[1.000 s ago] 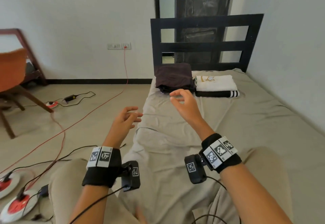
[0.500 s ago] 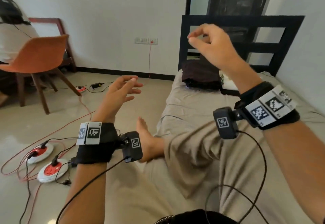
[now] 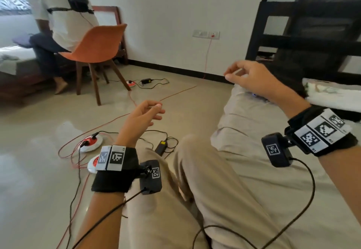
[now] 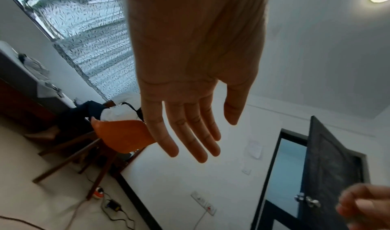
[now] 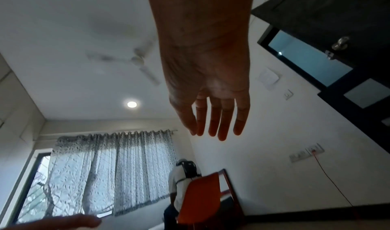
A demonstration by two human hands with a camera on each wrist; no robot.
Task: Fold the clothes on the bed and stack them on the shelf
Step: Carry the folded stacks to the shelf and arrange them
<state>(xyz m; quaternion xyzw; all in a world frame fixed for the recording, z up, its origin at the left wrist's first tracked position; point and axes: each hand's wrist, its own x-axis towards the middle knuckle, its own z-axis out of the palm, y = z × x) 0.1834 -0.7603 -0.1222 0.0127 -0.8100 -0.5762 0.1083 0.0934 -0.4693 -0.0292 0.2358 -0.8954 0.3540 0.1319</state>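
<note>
Two folded stacks lie at the head of the bed point(image 3: 242, 117): a dark pile point(image 3: 287, 72), partly hidden behind my right forearm, and a white garment point(image 3: 332, 92) on a black one at the far right. My right hand point(image 3: 232, 72) hovers in the air left of the dark pile, fingers loosely bent, holding nothing; the right wrist view shows this hand point(image 5: 211, 130) empty against the ceiling. My left hand point(image 3: 156, 110) floats over the floor beside the bed, relaxed and empty; in the left wrist view its fingers point(image 4: 190, 146) are straight. No shelf is in view.
My legs in beige trousers point(image 3: 205, 190) stretch along the bed's left edge. An orange chair point(image 3: 97, 47) holds another seated person point(image 3: 62, 18). Power strips point(image 3: 91, 143), an adapter point(image 3: 162, 147) and red and black cables cross the floor. A black headboard point(image 3: 304, 24) stands behind.
My head has turned left, toward the floor and chair. My right hand has dropped from headboard height to just above the bed's corner. My left hand's fingers have curled slightly.
</note>
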